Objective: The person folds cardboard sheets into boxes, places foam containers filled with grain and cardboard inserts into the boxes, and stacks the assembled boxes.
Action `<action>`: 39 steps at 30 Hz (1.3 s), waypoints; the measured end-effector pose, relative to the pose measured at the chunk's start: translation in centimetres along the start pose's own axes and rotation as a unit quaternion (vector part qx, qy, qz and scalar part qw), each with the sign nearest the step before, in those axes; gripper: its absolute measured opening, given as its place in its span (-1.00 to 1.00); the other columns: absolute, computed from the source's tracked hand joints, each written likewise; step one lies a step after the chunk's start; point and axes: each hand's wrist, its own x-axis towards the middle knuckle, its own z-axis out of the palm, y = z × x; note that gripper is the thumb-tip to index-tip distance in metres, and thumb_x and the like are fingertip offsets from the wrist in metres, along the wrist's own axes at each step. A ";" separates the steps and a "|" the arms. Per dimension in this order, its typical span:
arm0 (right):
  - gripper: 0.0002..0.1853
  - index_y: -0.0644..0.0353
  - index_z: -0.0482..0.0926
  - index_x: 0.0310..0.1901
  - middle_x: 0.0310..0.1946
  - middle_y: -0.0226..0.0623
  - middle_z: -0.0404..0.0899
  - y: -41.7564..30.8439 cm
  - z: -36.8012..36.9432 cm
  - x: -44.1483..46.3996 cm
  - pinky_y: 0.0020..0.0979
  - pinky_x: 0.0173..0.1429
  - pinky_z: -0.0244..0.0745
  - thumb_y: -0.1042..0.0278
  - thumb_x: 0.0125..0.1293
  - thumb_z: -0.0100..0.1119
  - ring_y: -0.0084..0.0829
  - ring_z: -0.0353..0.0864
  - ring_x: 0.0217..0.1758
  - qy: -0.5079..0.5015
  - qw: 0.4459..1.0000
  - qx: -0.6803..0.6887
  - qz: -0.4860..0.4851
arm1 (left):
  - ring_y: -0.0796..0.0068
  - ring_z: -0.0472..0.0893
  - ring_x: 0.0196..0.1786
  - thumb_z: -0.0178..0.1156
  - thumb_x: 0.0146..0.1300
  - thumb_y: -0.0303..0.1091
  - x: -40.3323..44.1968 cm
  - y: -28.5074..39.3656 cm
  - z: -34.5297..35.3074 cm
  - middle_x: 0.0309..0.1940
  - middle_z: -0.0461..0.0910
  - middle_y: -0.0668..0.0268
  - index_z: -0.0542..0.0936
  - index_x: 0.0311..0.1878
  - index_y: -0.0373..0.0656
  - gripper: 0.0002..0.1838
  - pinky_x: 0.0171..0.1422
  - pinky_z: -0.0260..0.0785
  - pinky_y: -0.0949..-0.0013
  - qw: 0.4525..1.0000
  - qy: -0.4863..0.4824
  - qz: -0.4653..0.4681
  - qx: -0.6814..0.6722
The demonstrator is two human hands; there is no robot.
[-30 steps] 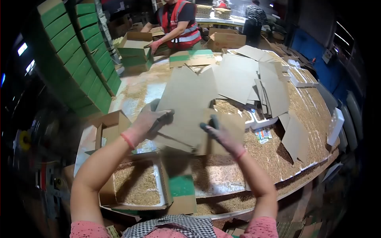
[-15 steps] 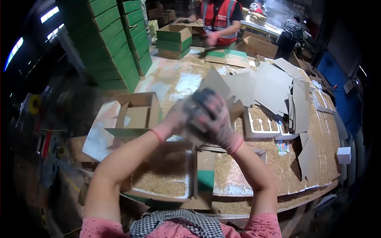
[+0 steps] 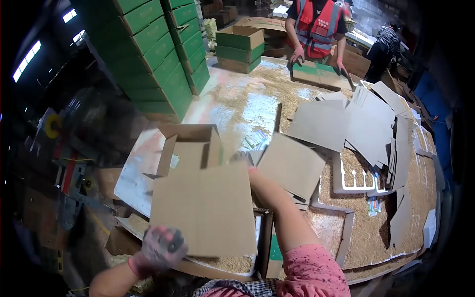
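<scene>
A plain brown cardboard sheet (image 3: 203,210) lies over a box holding wood shavings (image 3: 230,264), covering most of it. My left hand (image 3: 162,246), in a grey-and-pink glove, is closed at the sheet's near left corner. At the far right corner is my right hand (image 3: 242,158), partly hidden behind the sheet, its gloved fingers closed at the edge. Just beyond the sheet stands an open cardboard box (image 3: 215,143) with a small packet (image 3: 174,161) inside. To the right, another cardboard sheet (image 3: 292,166) rests on the table.
Green boxes (image 3: 153,54) are stacked high at the back left. Cardboard sheets (image 3: 371,126) and white foam trays (image 3: 341,183) with shavings cover the right side. Across the table, a person in a red vest (image 3: 316,29) has both hands on a flat green-and-brown box (image 3: 316,74).
My hands have separated from close together above the table; the left came down toward me. The sheet now covers the near box. The other person's hands moved onto the flat box.
</scene>
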 end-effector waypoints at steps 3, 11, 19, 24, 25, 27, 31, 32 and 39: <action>-0.58 0.17 0.51 0.05 -0.08 -0.16 0.59 0.5 -5.9 -3.3 -0.11 0.18 0.37 0.04 0.31 0.00 -0.21 0.52 0.10 -0.039 0.998 -0.053 -0.003 | 0.26 0.45 -0.23 0.22 -0.22 -0.28 -0.7 0.3 0.5 -0.26 0.39 0.29 0.49 -0.31 0.00 -0.71 -0.23 0.33 0.20 0.993 -0.015 0.054 -0.108; -0.49 0.21 0.46 0.19 -0.29 -0.32 0.57 6.8 -15.8 -15.5 -0.49 -0.22 0.44 0.31 0.18 0.20 -0.54 0.50 -0.31 0.111 0.791 0.570 0.195 | 0.11 0.51 0.06 0.12 0.05 -0.28 0.7 2.5 7.8 0.05 0.41 0.06 0.45 -0.01 -0.14 -0.61 0.11 0.40 0.20 0.889 -0.328 0.192 -0.254; -0.70 0.20 0.61 -0.16 -0.36 -0.09 0.65 8.5 -17.2 -25.2 -0.29 -0.14 0.48 0.15 0.39 -0.01 -0.25 0.64 -0.29 0.245 0.747 0.566 0.247 | 0.05 0.53 0.11 0.08 0.26 0.17 12.9 9.2 2.2 0.02 0.48 -0.13 0.40 0.15 -0.23 -0.35 0.21 0.36 0.16 0.888 -0.401 0.090 -0.209; -0.58 0.29 0.55 -0.11 -0.22 -0.02 0.62 9.9 -13.6 -26.6 -0.20 0.03 0.44 0.10 0.46 -0.22 -0.07 0.60 -0.13 0.277 0.818 0.455 0.215 | 0.05 0.54 0.07 0.18 0.13 0.15 13.9 11.3 7.7 -0.01 0.55 -0.08 0.60 -0.03 -0.34 -0.35 0.16 0.40 0.13 0.855 -0.474 0.133 -0.162; -0.62 0.25 0.54 -0.19 -0.22 -0.03 0.61 9.6 -13.5 -27.3 -0.14 0.04 0.43 0.18 0.46 -0.26 -0.03 0.58 -0.13 0.286 0.814 0.468 0.192 | 0.05 0.54 0.07 0.18 0.13 0.15 13.7 11.5 8.6 -0.01 0.55 -0.08 0.60 -0.03 -0.34 -0.35 0.16 0.40 0.13 0.853 -0.477 0.132 -0.164; -0.72 0.27 0.52 -0.16 -0.18 -0.03 0.60 8.4 -15.7 -29.3 -0.21 0.01 0.45 0.28 0.43 -0.16 -0.04 0.57 -0.10 0.311 0.794 0.492 0.175 | 0.02 0.57 -0.01 0.18 0.12 0.08 13.5 11.5 10.0 -0.13 0.59 -0.09 0.68 -0.20 -0.32 -0.46 0.12 0.42 0.14 0.843 -0.501 0.116 -0.157; -0.75 0.30 0.52 -0.08 -0.06 0.01 0.55 3.7 -22.2 -32.3 -0.20 0.03 0.47 0.34 0.34 -0.06 0.01 0.56 -0.03 0.478 0.750 0.432 0.151 | 0.06 0.57 -0.03 0.14 0.14 0.02 10.5 4.5 7.6 -0.10 0.57 0.04 0.57 -0.14 -0.21 -0.55 0.06 0.38 0.14 0.873 -0.382 0.031 -0.303; -0.74 0.27 0.53 -0.04 -0.02 0.02 0.51 1.2 -25.0 -33.7 -0.21 0.06 0.47 0.40 0.29 -0.02 0.01 0.55 -0.02 0.514 0.753 0.401 0.086 | 0.08 0.57 -0.01 0.08 0.18 0.03 9.0 2.6 5.5 -0.07 0.56 0.02 0.56 -0.10 -0.19 -0.54 0.08 0.39 0.14 0.928 -0.300 0.019 -0.218; -0.60 0.19 0.55 -0.01 -0.04 -0.08 0.52 -7.1 -23.1 -31.9 -0.08 0.18 0.40 0.31 0.08 0.28 -0.02 0.47 0.08 0.287 0.897 0.336 -0.013 | 0.07 0.53 0.05 0.06 0.34 -0.23 -3.4 -8.8 3.9 0.04 0.47 0.05 0.45 0.16 -0.14 -0.63 0.21 0.36 0.05 0.966 0.044 -0.145 -0.208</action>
